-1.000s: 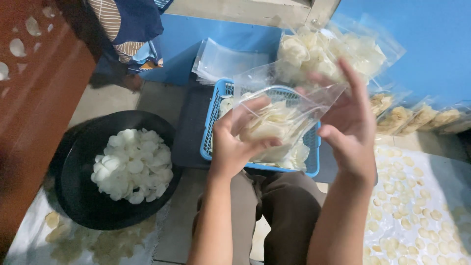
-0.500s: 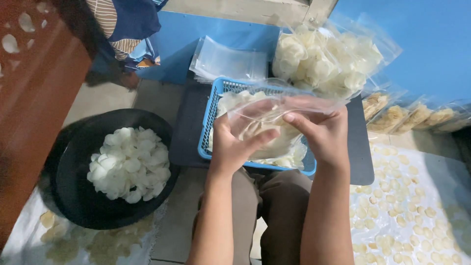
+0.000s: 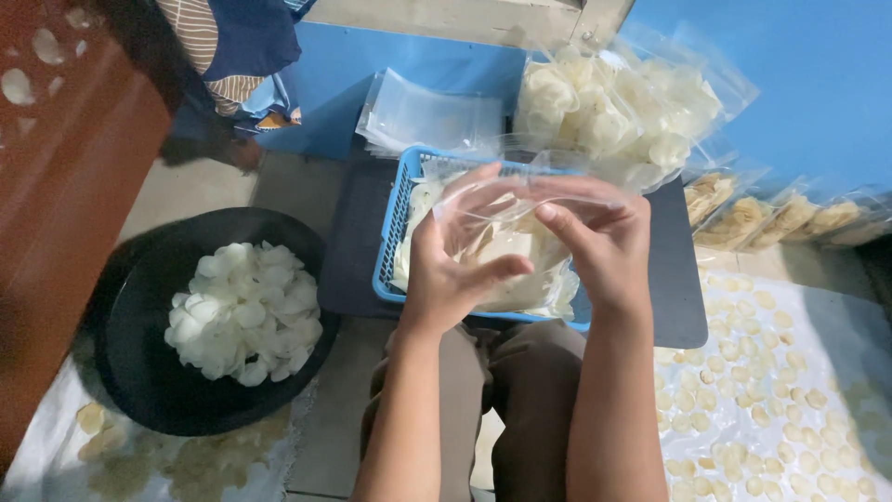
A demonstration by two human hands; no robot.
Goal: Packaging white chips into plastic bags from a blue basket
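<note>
Hands [image 3: 455, 270] lower now, clear bag [image 3: 506, 228] apparently over blue basket [image 3: 395, 232]

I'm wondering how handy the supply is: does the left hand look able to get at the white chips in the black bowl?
Probably yes. The black bowl sits open on the left hand's side, its white chips uncovered, nothing between. But that hand now grips the clear bag.

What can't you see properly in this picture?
- Head view: the blue basket and what lies in it are mostly hidden by the left hand, the right hand and the clear bag they hold.
- The bag's contents are blurred by glare.
- The person at top left is cut off by the edge.
</note>
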